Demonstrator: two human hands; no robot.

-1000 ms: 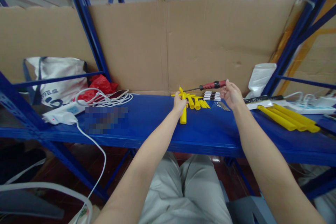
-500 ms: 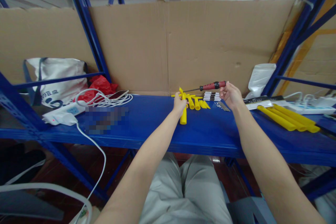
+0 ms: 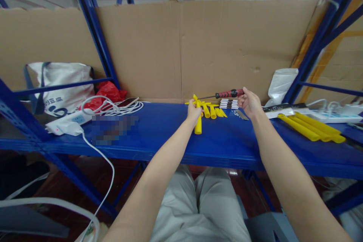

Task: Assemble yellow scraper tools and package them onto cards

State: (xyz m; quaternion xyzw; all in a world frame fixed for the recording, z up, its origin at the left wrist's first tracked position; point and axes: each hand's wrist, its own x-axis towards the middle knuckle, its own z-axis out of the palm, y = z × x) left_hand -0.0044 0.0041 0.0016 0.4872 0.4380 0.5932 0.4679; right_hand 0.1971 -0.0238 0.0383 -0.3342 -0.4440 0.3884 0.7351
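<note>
My left hand (image 3: 194, 112) is closed around a yellow plastic tube-shaped part (image 3: 198, 125), which stands roughly upright over the blue shelf. In my right hand (image 3: 250, 103) the fingers pinch the butt end of a red and black screwdriver (image 3: 228, 93). The screwdriver lies nearly level, its thin shaft pointing left. Its tip meets the upper end of the yellow part; my fingers partly hide the exact contact. Just behind are short yellow tubes (image 3: 212, 112) and small yellow wedge-like pieces (image 3: 221, 112). A stack of white and black strips (image 3: 229, 104) lies beside them.
Long yellow tubes (image 3: 309, 127) rest on the blue shelf (image 3: 227, 145) at right, near a white power strip (image 3: 337, 116). At left are another power strip (image 3: 70, 121), coiled white cable (image 3: 127, 108), a red bag (image 3: 109, 92) and a cloth bag (image 3: 65, 83). Cardboard (image 3: 221, 45) backs the shelf.
The screwdriver handle appears slightly rotated about its length, as its dark grip marks look different. Both hands and the yellow part hold almost the same place.
</note>
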